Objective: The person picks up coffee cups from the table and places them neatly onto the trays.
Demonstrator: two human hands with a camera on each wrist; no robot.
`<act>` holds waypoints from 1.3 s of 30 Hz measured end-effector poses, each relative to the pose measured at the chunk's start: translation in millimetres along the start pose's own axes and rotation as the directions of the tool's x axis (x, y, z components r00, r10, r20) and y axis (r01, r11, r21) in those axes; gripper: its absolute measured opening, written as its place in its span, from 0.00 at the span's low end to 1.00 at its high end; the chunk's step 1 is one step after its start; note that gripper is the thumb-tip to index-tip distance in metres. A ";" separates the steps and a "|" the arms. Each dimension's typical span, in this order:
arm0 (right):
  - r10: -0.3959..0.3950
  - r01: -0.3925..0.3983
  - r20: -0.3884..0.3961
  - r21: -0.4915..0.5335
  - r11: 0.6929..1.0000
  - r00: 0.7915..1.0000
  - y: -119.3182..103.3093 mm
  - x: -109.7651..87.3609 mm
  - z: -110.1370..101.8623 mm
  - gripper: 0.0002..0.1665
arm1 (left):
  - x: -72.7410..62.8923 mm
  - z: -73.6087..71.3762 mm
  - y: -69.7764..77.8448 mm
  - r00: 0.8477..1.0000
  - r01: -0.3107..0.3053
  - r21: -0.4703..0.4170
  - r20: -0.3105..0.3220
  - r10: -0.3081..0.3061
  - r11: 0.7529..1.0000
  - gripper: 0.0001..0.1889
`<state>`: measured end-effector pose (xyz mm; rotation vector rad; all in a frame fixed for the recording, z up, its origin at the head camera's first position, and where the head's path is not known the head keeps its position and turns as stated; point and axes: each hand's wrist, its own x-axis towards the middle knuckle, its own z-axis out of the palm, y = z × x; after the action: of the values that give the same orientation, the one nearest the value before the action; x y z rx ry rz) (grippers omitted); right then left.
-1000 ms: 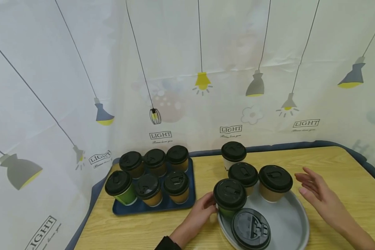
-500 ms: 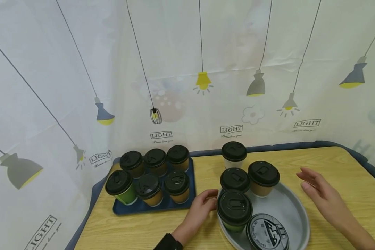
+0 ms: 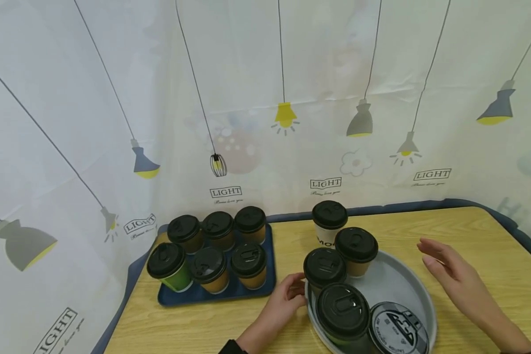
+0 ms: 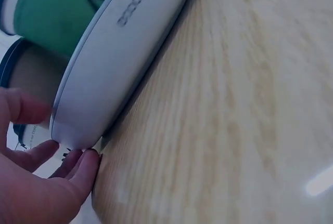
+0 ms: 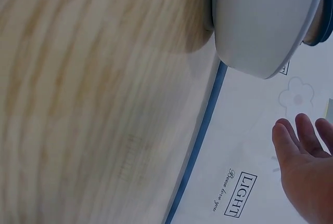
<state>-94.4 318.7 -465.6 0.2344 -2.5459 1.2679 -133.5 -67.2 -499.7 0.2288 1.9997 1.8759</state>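
The round grey tray (image 3: 407, 290) sits near the front edge of the wooden table (image 3: 469, 236), right of centre. The left hand (image 3: 285, 300) grips its left rim: in the left wrist view the fingers (image 4: 78, 164) curl under the rim (image 4: 104, 78) with the thumb above it. Since a second ago the tray has turned, carrying its load round: the green cup (image 3: 342, 314) has come from the left rim to the front, the lying lid-up cup (image 3: 396, 329) has slid to the front right, and the two brown cups (image 3: 356, 250) have swung from the right part of the tray to its back left. The white cup (image 3: 329, 223) stands on the table just behind the tray, unmoved. The right hand (image 3: 447, 275) hovers beside the tray's right rim, fingers spread and relaxed, holding nothing; whether it brushes the rim is hard to tell. At the table's left back corner the blue tray (image 3: 265, 287) carries six lidded cups (image 3: 217, 238), unchanged.
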 end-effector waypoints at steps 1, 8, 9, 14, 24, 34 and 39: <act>-0.001 0.001 0.000 -0.001 1.000 1.000 0.4 0.3 -0.7 0.27 | -1.5 -0.4 0.4 1.000 0.008 -0.005 -0.009 -0.008 1.000 0.24; 0.042 -0.042 0.002 -0.044 0.998 0.999 3.1 3.8 -4.0 0.28 | 10.9 -1.0 0.9 0.999 -0.024 -0.057 -0.040 0.022 0.998 0.20; 0.052 -0.052 0.008 -0.045 0.998 0.999 3.2 3.9 -4.1 0.28 | 13.8 -1.1 0.3 0.999 -0.030 -0.057 -0.030 0.028 0.998 0.21; 0.077 -0.075 0.037 -0.048 0.996 0.996 4.3 3.5 -4.6 0.29 | 20.6 -3.7 -4.0 0.999 -0.039 -0.045 0.024 0.040 0.998 0.24; 0.097 -0.095 0.026 -0.076 0.993 0.995 9.3 -0.2 -11.2 0.29 | 9.0 -4.7 -2.6 0.999 -0.029 -0.011 0.018 0.029 1.000 0.26; 0.316 -0.290 0.134 -0.185 0.939 0.939 9.2 -1.2 -26.7 0.28 | 14.6 0.4 -2.3 0.996 -0.043 -0.027 0.072 0.045 0.999 0.25; 0.392 -0.375 0.426 -0.126 0.918 0.816 15.3 -3.0 -37.9 0.25 | 9.3 -0.5 -0.6 0.998 -0.016 -0.030 0.056 0.018 0.999 0.26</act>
<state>-88.8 358.3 -456.4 -0.0104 -3.1297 1.4396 -142.1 -64.2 -501.8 0.2884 1.9370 1.8869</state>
